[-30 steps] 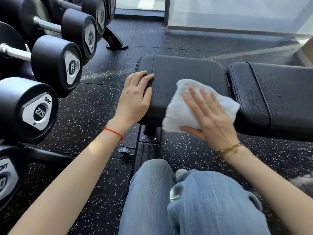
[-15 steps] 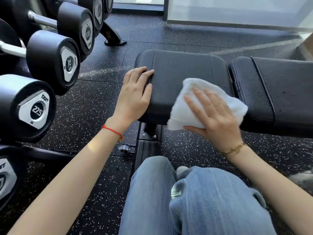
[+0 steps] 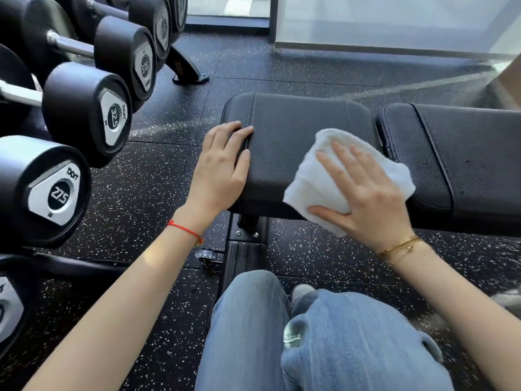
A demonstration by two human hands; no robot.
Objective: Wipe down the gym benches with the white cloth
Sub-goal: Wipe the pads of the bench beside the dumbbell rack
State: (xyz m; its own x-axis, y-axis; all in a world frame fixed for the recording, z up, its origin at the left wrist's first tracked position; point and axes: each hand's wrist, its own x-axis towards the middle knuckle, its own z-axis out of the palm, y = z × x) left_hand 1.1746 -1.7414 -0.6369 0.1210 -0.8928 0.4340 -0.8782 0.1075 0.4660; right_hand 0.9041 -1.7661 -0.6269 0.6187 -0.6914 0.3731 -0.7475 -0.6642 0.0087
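Head view: right hand (image 3: 366,198), fingers spread flat, presses the white cloth (image 3: 332,176) onto the bench seat (image 3: 296,131) at centre frame; left hand (image 3: 222,167) rests open, gripping nothing, on the seat's left edge. Risk: cloth overhangs the near edge and may slip off

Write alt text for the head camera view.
A person's right hand presses a white cloth flat on a black gym bench seat pad, while the left hand rests on the pad's left edge. Dumbbells line a rack on the left.
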